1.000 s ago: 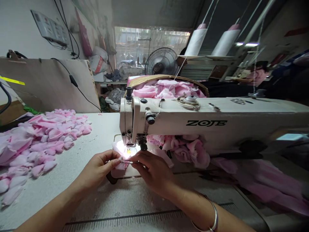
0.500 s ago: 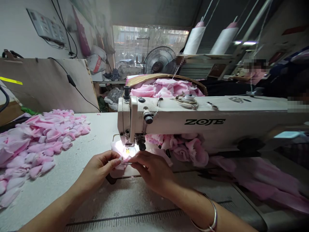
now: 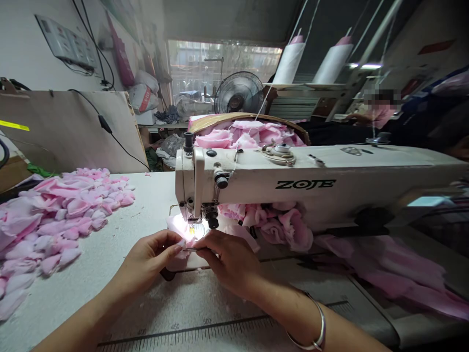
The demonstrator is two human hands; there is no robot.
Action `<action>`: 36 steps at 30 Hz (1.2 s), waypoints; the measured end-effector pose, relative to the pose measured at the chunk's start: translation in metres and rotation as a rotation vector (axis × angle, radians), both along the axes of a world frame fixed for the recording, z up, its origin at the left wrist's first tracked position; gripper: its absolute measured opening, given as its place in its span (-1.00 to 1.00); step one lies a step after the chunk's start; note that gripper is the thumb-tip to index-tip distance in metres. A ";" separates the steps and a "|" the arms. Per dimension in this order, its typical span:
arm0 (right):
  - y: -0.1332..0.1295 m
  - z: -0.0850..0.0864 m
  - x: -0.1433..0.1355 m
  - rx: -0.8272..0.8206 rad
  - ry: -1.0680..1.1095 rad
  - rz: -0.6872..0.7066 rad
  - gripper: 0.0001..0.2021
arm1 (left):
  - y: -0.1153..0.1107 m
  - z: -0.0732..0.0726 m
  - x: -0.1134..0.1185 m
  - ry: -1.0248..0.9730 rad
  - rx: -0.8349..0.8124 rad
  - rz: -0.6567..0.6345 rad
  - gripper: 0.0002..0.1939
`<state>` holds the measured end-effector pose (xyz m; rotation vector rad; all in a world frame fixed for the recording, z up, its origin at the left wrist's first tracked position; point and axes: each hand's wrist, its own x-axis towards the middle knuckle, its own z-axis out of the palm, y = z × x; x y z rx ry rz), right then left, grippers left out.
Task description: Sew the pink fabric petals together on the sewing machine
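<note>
Our left hand [image 3: 148,254] pinches the near edge of a pink fabric piece [image 3: 177,223]; the fingers of our right hand [image 3: 234,264] grip a thin item [image 3: 190,250], too small to identify, running crosswise between them. Just beyond, the fabric reaches the sewing machine [image 3: 304,183], nearer our left hand, its long axis unclear.

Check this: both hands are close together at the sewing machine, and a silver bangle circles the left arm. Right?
Wrong arm: the head view shows the silver bangle on the right arm. The left hand and right hand are close together at the sewing machine.
</note>
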<state>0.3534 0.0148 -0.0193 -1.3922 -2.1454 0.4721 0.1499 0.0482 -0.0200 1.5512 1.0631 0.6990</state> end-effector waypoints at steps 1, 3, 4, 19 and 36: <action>-0.001 0.001 0.000 -0.001 -0.012 0.004 -0.82 | -0.001 0.000 -0.001 0.009 0.007 -0.007 -0.70; -0.001 0.003 0.000 -0.009 -0.026 0.021 -0.83 | -0.002 0.001 -0.002 0.055 0.024 -0.027 -0.69; -0.001 0.004 0.001 -0.015 -0.029 0.030 -0.83 | -0.002 0.003 -0.003 0.108 0.054 -0.038 -0.69; 0.026 0.008 0.038 -0.246 -0.057 -0.139 -0.85 | 0.027 -0.001 0.016 0.960 1.104 -0.278 -0.76; 0.041 0.008 0.008 -0.162 -0.210 -0.138 -0.84 | 0.030 -0.025 0.003 0.824 1.272 -0.164 -0.85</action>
